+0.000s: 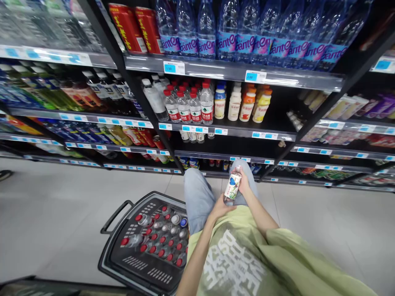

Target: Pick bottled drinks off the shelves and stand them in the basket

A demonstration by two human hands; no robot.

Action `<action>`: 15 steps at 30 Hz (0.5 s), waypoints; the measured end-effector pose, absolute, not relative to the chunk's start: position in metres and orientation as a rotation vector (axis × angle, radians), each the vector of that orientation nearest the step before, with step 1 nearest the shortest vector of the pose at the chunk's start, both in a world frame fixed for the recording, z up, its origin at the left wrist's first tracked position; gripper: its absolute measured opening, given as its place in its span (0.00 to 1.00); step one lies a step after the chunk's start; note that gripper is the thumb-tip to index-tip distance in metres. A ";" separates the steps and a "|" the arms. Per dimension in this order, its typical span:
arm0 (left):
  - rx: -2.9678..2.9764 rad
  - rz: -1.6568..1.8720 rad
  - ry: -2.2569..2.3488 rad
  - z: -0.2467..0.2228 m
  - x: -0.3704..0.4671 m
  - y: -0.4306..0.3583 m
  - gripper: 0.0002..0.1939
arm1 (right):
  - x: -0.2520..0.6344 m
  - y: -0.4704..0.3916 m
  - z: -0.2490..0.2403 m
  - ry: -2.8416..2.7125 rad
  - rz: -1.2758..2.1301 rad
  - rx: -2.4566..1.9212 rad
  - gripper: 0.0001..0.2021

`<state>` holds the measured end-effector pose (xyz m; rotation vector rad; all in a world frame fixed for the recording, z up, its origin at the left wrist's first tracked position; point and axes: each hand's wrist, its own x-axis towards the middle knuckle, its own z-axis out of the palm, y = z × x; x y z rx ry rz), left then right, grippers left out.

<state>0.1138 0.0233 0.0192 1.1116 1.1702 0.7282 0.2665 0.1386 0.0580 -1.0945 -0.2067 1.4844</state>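
Note:
Between my two hands is a clear plastic bottle (233,186), tilted, with a white label that bears a blue shape and green leaves. My left hand (220,209) is closed around its lower end. Farther up, my right hand (244,183) grips the bottle's side near the neck. It is held over my lap, in front of the lower shelves. On the floor to my left stands a black shopping basket (123,257), holding many small bottles, mostly red-capped, two of them lying on their sides.
Ahead, a black shelf unit carries red-capped water bottles (195,109), yogurt drink bottles (247,106) and large blue water bottles (228,33). Two red cans (128,26) stand on the upper shelf. Price tags line the shelf edges (174,68). Grey tiled floor (296,222) lies to the right.

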 end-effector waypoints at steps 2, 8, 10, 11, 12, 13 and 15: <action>1.172 0.754 1.237 0.022 0.112 0.022 0.42 | 0.266 0.139 0.057 -0.215 1.473 -1.104 0.17; 1.250 0.726 1.380 0.032 0.110 0.022 0.39 | 0.268 0.140 0.059 -0.248 1.464 -1.118 0.18; 1.277 0.710 1.386 0.034 0.110 0.022 0.38 | 0.269 0.139 0.060 -0.255 1.465 -1.123 0.19; 1.286 0.702 1.384 0.035 0.110 0.022 0.38 | 0.269 0.139 0.060 -0.261 1.466 -1.127 0.19; 1.292 0.695 1.380 0.036 0.110 0.022 0.38 | 0.270 0.139 0.060 -0.268 1.466 -1.131 0.19; 1.294 0.688 1.376 0.036 0.110 0.022 0.39 | 0.270 0.138 0.061 -0.278 1.466 -1.135 0.19; 1.289 0.678 1.362 0.038 0.110 0.022 0.39 | 0.272 0.139 0.061 -0.302 1.468 -1.148 0.18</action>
